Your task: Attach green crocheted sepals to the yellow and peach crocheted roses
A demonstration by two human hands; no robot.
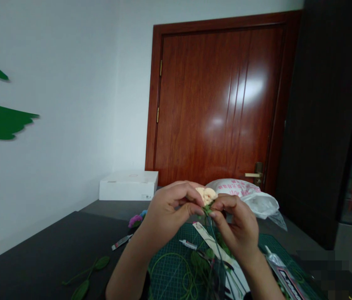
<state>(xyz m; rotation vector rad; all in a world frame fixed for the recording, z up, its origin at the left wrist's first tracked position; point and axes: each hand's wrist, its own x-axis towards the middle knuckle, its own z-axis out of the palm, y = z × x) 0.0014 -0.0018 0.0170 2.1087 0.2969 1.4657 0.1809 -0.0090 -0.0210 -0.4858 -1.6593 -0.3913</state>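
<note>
Between both hands, above the cutting mat, is a cream-coloured flower (209, 196) with a green base (207, 209). My left hand (178, 206) pinches the green base from the left, thumb and forefinger pressed together. From the right, my right hand (233, 218) pinches the same green part with thumb and forefinger. Thin green stems (216, 239) hang down from it toward the mat. The fingertips hide part of the base.
A green cutting mat (171, 266) bears a small glue tube (188, 244), green yarn (190, 279) and leaves. Leaves (82, 287) and a purple flower (135, 221) lie left. A large tube (283, 271) is right; a white box (128, 186) and plastic bag (238, 187) stand behind.
</note>
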